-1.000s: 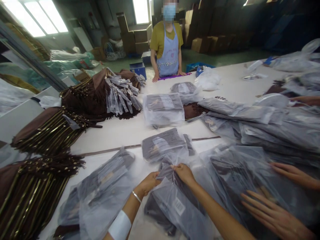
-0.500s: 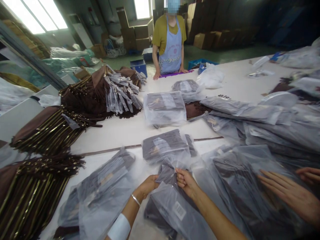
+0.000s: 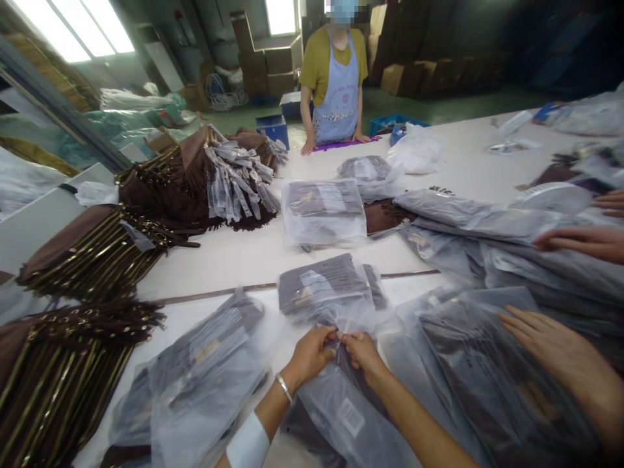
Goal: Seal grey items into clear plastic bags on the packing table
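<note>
A frosted plastic bag [image 3: 348, 406] with a barcode label lies in front of me, dark folded cloth inside it. My left hand [image 3: 312, 353] pinches the bag's far end, its thumb and fingers closed. Right beside it, my right hand [image 3: 361, 354] is closed on the same end, the fingertips of both hands almost touching. Just beyond them lies another bagged dark item [image 3: 324, 283] with a white label. To my left rests a stack of filled bags [image 3: 199, 370]. What the fingertips grip within the bunched plastic is hard to see.
Brown goods with gold zippers [image 3: 53, 377] are piled at left. Filled bags [image 3: 487, 364] cover the right side, where a co-worker's hand [image 3: 560, 364] lies on one and another hand [image 3: 589, 242] is above. A person in an apron [image 3: 336, 91] stands across the white table [image 3: 214, 260].
My left hand has moved right and up to meet my right hand at the bag's end. At right, a co-worker's other hand has moved up over the far bags.
</note>
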`<action>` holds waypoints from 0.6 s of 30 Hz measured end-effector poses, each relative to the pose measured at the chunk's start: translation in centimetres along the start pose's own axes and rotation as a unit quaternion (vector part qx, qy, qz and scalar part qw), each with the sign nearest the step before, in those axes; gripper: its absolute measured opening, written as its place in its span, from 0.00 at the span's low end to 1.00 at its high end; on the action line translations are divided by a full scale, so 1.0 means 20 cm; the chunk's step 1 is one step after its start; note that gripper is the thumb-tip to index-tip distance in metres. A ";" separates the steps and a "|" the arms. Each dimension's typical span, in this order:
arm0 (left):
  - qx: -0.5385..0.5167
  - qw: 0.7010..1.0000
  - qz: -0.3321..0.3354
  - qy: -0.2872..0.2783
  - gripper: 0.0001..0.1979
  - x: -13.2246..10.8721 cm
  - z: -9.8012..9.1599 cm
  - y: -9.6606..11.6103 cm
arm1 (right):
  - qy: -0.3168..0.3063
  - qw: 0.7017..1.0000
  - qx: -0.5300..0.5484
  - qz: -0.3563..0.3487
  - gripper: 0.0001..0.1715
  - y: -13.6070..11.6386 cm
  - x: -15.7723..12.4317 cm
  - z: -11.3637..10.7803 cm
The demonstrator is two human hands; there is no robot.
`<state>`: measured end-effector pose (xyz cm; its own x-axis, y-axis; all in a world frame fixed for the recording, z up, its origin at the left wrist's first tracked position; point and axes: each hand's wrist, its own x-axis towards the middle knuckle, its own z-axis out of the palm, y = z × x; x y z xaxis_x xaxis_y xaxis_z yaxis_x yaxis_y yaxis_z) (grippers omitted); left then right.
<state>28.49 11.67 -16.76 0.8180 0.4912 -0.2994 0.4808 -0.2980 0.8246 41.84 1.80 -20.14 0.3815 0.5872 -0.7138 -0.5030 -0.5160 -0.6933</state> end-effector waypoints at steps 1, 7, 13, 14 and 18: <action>-0.003 1.000 -0.004 -0.003 0.29 0.00 0.02 0.00 | -0.014 1.000 0.022 0.009 0.17 0.00 -0.01 0.00; 0.089 0.996 -0.011 -0.016 0.22 0.00 0.09 -0.02 | -0.069 0.991 0.101 0.062 0.14 -0.01 -0.05 -0.01; 0.094 0.995 -0.026 -0.014 0.22 -0.01 0.09 -0.04 | -0.085 0.985 0.123 0.084 0.14 -0.05 -0.02 -0.03; 0.082 0.996 -0.026 -0.016 0.23 -0.01 0.09 -0.04 | -0.084 0.985 0.122 0.085 0.13 -0.06 -0.01 -0.03; -0.047 0.998 -0.031 0.024 0.16 -0.01 0.09 -0.01 | -0.080 0.987 0.114 0.075 0.13 -0.06 -0.01 -0.05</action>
<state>28.85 10.17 -17.71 0.7701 0.5461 -0.3296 0.4968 -0.1895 0.8469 43.08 1.58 -19.28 0.1714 0.6143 -0.7703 -0.7128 -0.4624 -0.5274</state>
